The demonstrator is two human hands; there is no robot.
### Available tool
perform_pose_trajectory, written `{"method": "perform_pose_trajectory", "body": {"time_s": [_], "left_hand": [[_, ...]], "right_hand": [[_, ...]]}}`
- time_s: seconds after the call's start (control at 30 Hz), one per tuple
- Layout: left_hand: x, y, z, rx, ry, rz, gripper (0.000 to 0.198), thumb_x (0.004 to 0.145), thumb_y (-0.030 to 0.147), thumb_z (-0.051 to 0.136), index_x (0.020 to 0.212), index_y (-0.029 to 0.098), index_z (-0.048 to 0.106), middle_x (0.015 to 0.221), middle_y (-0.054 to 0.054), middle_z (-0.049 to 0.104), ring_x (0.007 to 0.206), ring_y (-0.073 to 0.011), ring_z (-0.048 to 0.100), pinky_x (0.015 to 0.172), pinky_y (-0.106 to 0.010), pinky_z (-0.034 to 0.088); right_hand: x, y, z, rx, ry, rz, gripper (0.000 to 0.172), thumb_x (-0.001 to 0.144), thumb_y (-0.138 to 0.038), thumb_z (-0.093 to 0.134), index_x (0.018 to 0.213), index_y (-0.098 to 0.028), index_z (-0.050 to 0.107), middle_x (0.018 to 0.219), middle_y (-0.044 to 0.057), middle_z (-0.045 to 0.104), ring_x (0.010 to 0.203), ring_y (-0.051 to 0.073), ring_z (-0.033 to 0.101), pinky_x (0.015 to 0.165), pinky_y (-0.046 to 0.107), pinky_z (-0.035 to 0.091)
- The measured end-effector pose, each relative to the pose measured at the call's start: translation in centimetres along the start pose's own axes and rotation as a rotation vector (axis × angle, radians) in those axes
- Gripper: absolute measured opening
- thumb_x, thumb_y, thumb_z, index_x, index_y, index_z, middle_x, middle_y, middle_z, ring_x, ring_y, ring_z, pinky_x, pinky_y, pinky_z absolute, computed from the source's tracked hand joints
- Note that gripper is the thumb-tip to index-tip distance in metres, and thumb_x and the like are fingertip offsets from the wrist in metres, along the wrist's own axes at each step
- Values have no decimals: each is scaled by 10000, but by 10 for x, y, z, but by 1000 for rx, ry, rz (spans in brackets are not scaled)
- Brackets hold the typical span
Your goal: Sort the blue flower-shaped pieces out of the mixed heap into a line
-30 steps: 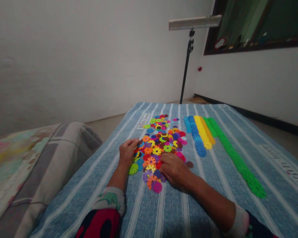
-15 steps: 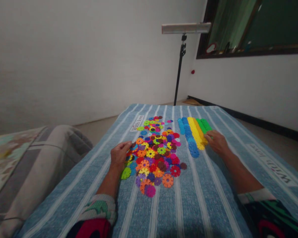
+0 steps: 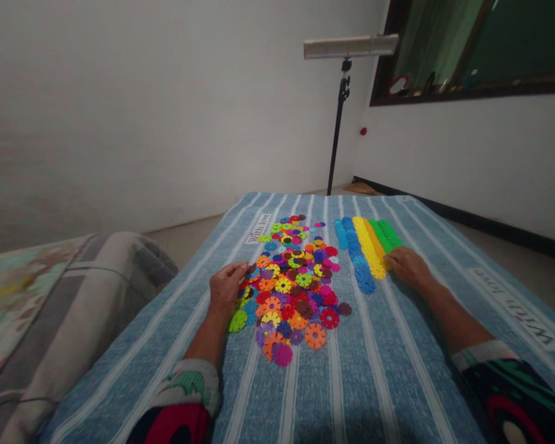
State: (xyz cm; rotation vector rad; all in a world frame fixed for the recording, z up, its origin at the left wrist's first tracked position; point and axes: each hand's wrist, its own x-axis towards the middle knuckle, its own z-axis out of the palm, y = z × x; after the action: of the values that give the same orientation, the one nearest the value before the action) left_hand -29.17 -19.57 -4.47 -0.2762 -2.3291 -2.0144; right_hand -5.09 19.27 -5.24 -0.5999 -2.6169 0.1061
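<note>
A mixed pile of colourful flower-shaped discs (image 3: 284, 285) lies in the middle of the striped cloth. At the pile's left edge is my left hand (image 3: 227, 287), its fingers pinched together at a dark disc; whether it grips that disc is hard to tell. To the right, overlapping discs form rows by colour: blue (image 3: 357, 259), yellow (image 3: 367, 246), orange-yellow (image 3: 378, 243) and green (image 3: 385, 233). My right hand (image 3: 407, 266) is closed at the near end of the orange-yellow and green rows; its fingertips hide whatever is between them.
Blue striped cloth (image 3: 305, 401) covers the table. A grey blanket (image 3: 115, 271) lies over something at the left. Beyond the table's far edge stands a black stand (image 3: 337, 129) with a light bar, near a window (image 3: 481, 49).
The view has shifted slightly, moving the scene a little to the right. Both hands stay at nearly the same places by the pile and the rows.
</note>
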Motion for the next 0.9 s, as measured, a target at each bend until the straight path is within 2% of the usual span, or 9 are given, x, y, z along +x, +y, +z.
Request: {"method": "perform_pose_trajectory", "body": {"time_s": [0.23, 0.37, 0.47, 0.6, 0.7, 0.77, 0.9], "left_hand": [[0, -3, 1, -21, 2, 19, 325, 608, 428, 728, 792, 163, 762, 798, -74, 752, 865, -254, 651, 847, -372, 477], [-2, -4, 2, -48, 0, 26, 316, 607, 417, 727, 782, 156, 763, 795, -69, 751, 844, -234, 653, 848, -352, 471], [-4, -4, 3, -55, 2, 23, 309, 604, 418, 727, 763, 155, 762, 777, -67, 748, 799, -223, 650, 807, -340, 476], [-5, -4, 4, -79, 9, 16, 320, 593, 429, 732, 748, 150, 755, 754, -71, 745, 770, -222, 645, 782, -343, 478], [-5, -4, 4, -98, -9, 9, 342, 591, 441, 735, 760, 145, 753, 734, -68, 739, 752, -218, 642, 780, -345, 477], [-6, -3, 4, -95, -6, 10, 348, 587, 443, 741, 764, 144, 755, 728, -64, 737, 759, -218, 644, 791, -343, 476], [-7, 0, 4, -100, 0, -9, 352, 577, 437, 752, 768, 142, 756, 733, -64, 740, 790, -225, 656, 798, -338, 484]], "right_hand": [[-7, -3, -9, -86, 32, 41, 386, 917, -285, 356, 731, -163, 671, 793, 111, 641, 771, 215, 557, 672, 312, 363], [-10, -24, -8, -11, 118, -30, 329, 917, -286, 402, 804, -176, 691, 872, 125, 677, 828, 230, 585, 719, 327, 402], [-15, -61, -5, 105, 115, -186, 278, 918, -294, 455, 814, -195, 694, 889, 92, 691, 861, 223, 602, 780, 328, 433], [-25, -128, -2, 246, 95, -408, 263, 938, -240, 456, 875, -202, 709, 954, 93, 684, 905, 215, 594, 817, 336, 444], [-30, -175, 0, 288, -3, -548, 255, 949, -233, 460, 884, -197, 704, 964, 93, 667, 929, 216, 570, 832, 344, 435], [-28, -200, 1, 295, -55, -574, 260, 953, -234, 463, 849, -190, 698, 968, 93, 657, 938, 216, 556, 845, 347, 425], [-13, -232, 8, 247, -112, -507, 197, 934, -238, 503, 878, -183, 684, 1036, 101, 626, 995, 224, 530, 883, 356, 406]]}}
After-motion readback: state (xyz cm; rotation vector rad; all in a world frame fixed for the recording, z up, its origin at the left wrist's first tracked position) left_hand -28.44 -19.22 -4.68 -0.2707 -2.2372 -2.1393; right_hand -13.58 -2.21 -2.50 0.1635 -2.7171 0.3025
